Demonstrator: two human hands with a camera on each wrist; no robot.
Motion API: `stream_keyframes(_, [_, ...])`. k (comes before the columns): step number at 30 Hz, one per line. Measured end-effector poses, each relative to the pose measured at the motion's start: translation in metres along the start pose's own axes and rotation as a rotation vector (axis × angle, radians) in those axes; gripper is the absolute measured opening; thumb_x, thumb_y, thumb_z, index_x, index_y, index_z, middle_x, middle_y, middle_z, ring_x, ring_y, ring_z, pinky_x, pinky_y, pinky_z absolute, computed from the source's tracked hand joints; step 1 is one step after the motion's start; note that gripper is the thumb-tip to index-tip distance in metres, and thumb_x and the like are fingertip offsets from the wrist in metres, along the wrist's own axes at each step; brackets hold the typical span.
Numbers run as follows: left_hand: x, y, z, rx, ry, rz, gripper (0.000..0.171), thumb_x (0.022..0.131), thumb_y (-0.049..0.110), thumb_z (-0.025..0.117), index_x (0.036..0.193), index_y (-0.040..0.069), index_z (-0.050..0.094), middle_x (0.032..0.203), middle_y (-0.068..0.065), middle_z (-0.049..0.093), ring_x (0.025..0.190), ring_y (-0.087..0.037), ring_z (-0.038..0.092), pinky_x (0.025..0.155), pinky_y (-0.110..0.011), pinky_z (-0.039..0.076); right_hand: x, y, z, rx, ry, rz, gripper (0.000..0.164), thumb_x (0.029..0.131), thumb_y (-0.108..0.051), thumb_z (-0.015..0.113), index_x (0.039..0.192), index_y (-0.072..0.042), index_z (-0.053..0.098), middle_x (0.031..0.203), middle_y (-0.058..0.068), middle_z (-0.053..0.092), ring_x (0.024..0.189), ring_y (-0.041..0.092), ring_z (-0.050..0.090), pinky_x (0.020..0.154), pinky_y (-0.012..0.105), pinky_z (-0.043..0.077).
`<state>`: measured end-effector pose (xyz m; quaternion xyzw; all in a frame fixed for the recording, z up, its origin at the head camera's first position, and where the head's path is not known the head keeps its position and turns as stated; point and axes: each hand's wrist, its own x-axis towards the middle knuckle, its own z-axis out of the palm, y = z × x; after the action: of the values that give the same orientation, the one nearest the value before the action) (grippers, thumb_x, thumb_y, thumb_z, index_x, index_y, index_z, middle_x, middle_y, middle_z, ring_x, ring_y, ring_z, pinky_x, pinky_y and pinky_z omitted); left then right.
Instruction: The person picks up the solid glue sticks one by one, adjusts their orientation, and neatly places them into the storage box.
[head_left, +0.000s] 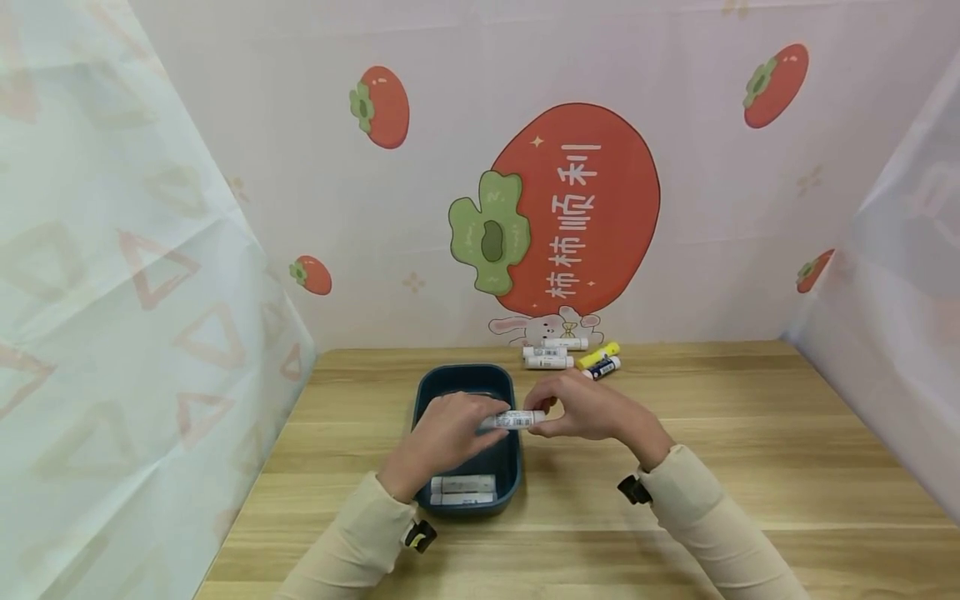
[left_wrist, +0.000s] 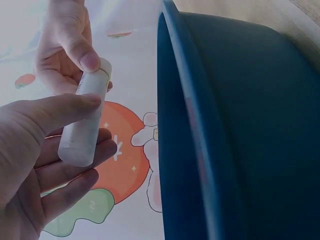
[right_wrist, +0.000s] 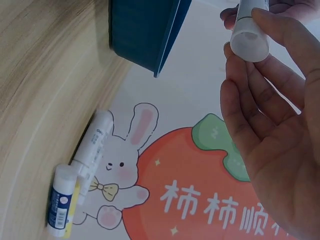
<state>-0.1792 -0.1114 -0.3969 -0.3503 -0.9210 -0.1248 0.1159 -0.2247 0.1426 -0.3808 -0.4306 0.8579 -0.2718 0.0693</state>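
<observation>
A white glue stick (head_left: pixel 517 419) with printed text is held level above the right side of a dark blue bin (head_left: pixel 517 475). My left hand (head_left: pixel 450 433) pinches its left end between thumb and fingers. At the other end, my right hand (head_left: pixel 581 408) pinches it by the cap. The left wrist view shows the white glue stick (left_wrist: pixel 86 125) with both thumbs on it; the right wrist view shows its capped end (right_wrist: pixel 250 42). Inside the bin's near end lie a white glue stick (head_left: pixel 463 483) and another white glue stick (head_left: pixel 463 499), side by side.
Several glue sticks lie by the back wall: white ones (head_left: pixel 549 362), a yellow one (head_left: pixel 600 356) and a dark blue one with a white cap (head_left: pixel 602 368). The wooden table (head_left: pixel 712 500) meets a printed cloth backdrop (head_left: pixel 705 275), with cloth walls on both sides.
</observation>
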Motion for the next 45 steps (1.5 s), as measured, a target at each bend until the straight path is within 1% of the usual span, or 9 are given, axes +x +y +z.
stream_keyframes(7, [-0.001,-0.002,0.001,-0.045,0.073,-0.018,0.027,0.093,0.029,0.083,0.117,0.015,0.08,0.103,0.003,0.082,0.069,-0.006,0.062,0.06,-0.019,0.053,-0.005,0.0,-0.003,-0.005,0.066,0.01,0.016,0.095,-0.025,0.081,0.11,-0.022,0.079,0.104,-0.012,0.075,0.095,0.005,0.068,0.089,0.027,0.062])
stream_keyframes(13, [-0.001,-0.008,-0.001,-0.138,0.087,-0.126,0.027,0.095,0.03,0.081,0.117,0.015,0.08,0.09,0.003,0.078,0.06,-0.002,0.051,0.054,-0.017,0.043,-0.009,0.004,-0.007,-0.01,0.175,0.063,0.026,0.094,-0.029,0.083,0.116,-0.016,0.079,0.107,-0.004,0.078,0.096,0.012,0.071,0.089,0.03,0.063])
stream_keyframes(18, [0.0,-0.016,-0.001,-0.227,0.103,-0.197,0.025,0.097,0.03,0.079,0.117,0.015,0.079,0.078,0.007,0.07,0.054,-0.003,0.043,0.051,-0.019,0.037,-0.008,0.007,-0.002,0.088,0.218,0.089,0.032,0.095,-0.031,0.081,0.12,-0.011,0.078,0.108,-0.002,0.078,0.096,0.015,0.072,0.09,0.034,0.064])
stream_keyframes(22, [0.0,-0.02,0.0,-0.313,0.144,-0.224,0.025,0.098,0.029,0.077,0.118,0.016,0.078,0.084,0.005,0.074,0.057,-0.005,0.047,0.053,-0.02,0.04,-0.004,0.009,0.01,0.178,0.222,0.103,0.031,0.097,-0.032,0.078,0.12,-0.011,0.077,0.108,-0.001,0.078,0.094,0.009,0.071,0.091,0.039,0.064])
stream_keyframes(30, [0.004,-0.018,0.003,-0.492,0.222,-0.327,0.03,0.099,0.031,0.077,0.124,0.016,0.077,0.103,0.001,0.081,0.079,-0.009,0.064,0.067,-0.022,0.051,0.007,0.002,0.038,0.341,0.285,0.095,0.028,0.098,-0.026,0.078,0.118,-0.006,0.078,0.108,0.003,0.079,0.094,0.013,0.073,0.087,0.026,0.063])
stream_keyframes(33, [0.006,-0.015,0.005,-0.625,0.243,-0.368,0.031,0.1,0.032,0.075,0.126,0.015,0.075,0.107,0.0,0.082,0.086,-0.011,0.071,0.074,-0.026,0.058,0.012,-0.002,0.047,0.411,0.325,0.128,0.033,0.099,-0.028,0.076,0.123,-0.005,0.076,0.113,0.006,0.079,0.099,0.015,0.075,0.089,0.026,0.063])
stream_keyframes(36, [0.008,-0.012,0.007,-0.787,0.264,-0.389,0.034,0.102,0.031,0.072,0.13,0.012,0.073,0.115,-0.004,0.082,0.103,-0.017,0.076,0.09,-0.038,0.063,0.017,-0.008,0.053,0.486,0.362,0.164,0.035,0.101,-0.03,0.074,0.127,-0.007,0.075,0.119,0.008,0.079,0.105,0.018,0.075,0.092,0.028,0.063])
stream_keyframes(40, [0.011,-0.004,0.009,-0.954,0.298,-0.413,0.036,0.105,0.029,0.068,0.134,0.007,0.069,0.12,-0.011,0.08,0.115,-0.026,0.075,0.103,-0.048,0.059,0.022,-0.013,0.059,0.569,0.417,0.18,0.032,0.101,-0.027,0.074,0.128,-0.009,0.074,0.124,0.01,0.077,0.109,0.021,0.074,0.095,0.031,0.063])
stream_keyframes(45, [0.013,0.002,0.013,-1.096,0.348,-0.424,0.039,0.107,0.029,0.065,0.137,0.004,0.065,0.127,-0.014,0.078,0.121,-0.027,0.072,0.112,-0.049,0.054,0.027,-0.015,0.066,0.636,0.48,0.188,0.031,0.102,-0.025,0.072,0.129,-0.011,0.074,0.125,0.009,0.076,0.109,0.022,0.071,0.097,0.029,0.06])
